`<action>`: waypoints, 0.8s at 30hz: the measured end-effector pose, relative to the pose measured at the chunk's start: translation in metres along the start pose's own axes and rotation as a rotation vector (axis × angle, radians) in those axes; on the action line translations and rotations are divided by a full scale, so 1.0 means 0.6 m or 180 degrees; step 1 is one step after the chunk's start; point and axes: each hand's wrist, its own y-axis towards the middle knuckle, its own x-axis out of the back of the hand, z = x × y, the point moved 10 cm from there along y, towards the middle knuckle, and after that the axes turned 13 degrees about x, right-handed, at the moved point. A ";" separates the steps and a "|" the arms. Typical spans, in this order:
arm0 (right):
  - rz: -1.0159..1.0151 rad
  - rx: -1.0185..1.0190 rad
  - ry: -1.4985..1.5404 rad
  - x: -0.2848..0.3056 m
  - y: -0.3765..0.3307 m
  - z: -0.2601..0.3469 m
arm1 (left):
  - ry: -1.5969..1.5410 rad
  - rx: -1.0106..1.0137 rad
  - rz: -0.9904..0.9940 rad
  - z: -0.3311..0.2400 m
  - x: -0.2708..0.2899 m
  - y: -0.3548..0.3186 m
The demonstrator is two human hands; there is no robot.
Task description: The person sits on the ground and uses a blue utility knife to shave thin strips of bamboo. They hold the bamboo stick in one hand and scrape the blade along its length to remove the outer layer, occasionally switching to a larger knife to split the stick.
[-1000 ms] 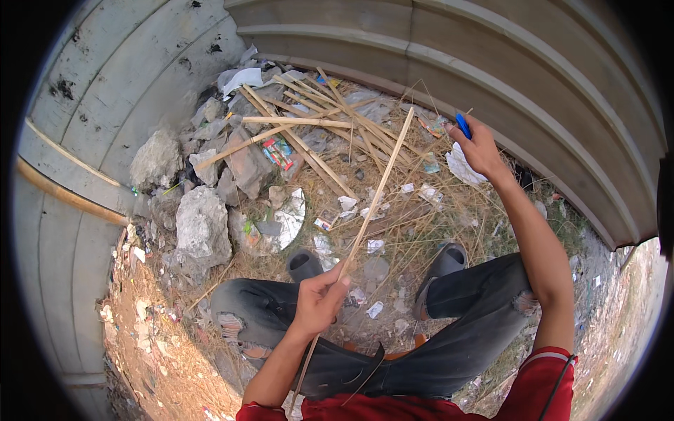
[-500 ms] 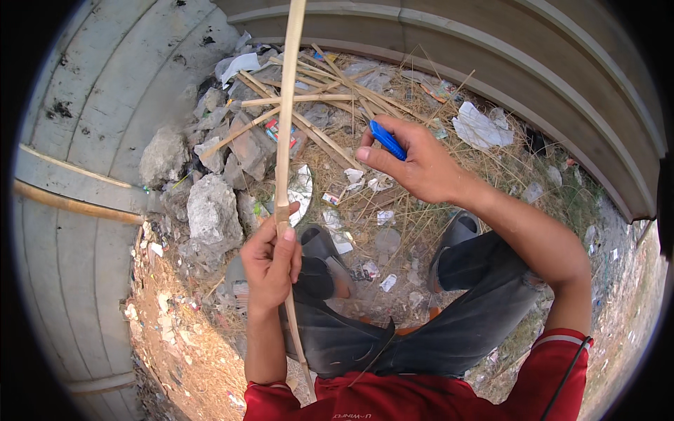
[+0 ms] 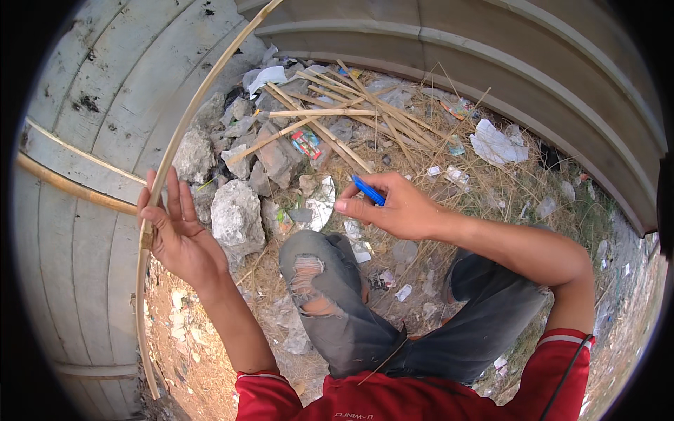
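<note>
Pale wood, looking like bamboo, makes up the long strip (image 3: 181, 130) that the left hand (image 3: 184, 242) holds at the left of the view, bowed in front of the grey wall (image 3: 84, 133). Thumb and forefinger appear to pinch it lightly, while the other fingers stand loose and apart. The strip crosses that grip lengthwise: one part rises past the fingertips and out at the top of the view, the rest runs down outside the forearm, with a thicker joint just below the thumb.

The right hand (image 3: 397, 207) is closed around a blue-handled tool (image 3: 368, 190), well apart from the strip; whether a blade is out I cannot tell.

As far as it shows, this one strip is in hand and the tool is not on it. More strips (image 3: 323, 112) lie crossed in a loose heap toward the ground's far edge, near the brown ribbed wall (image 3: 484, 67) and beside the rocks (image 3: 237, 219); which of them are finished and which are left cannot be told
</note>
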 end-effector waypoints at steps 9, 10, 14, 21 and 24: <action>-0.1032 -0.0899 0.1641 0.015 0.028 -0.057 | -0.0662 0.1591 0.0717 0.252 -0.151 -0.262; -0.1063 -0.0947 0.1563 0.027 0.027 -0.072 | -0.0509 0.1575 0.0918 0.256 -0.162 -0.275; -0.1369 -0.1067 0.1905 0.070 0.027 -0.128 | -0.0207 0.2396 0.1959 0.289 -0.166 -0.313; -0.1412 -0.0838 0.1247 0.162 0.025 -0.171 | -0.0280 0.3915 0.2526 0.318 -0.140 -0.399; -0.0924 -0.0757 0.0029 0.161 0.017 -0.161 | 0.0172 0.3814 0.2504 0.334 -0.143 -0.382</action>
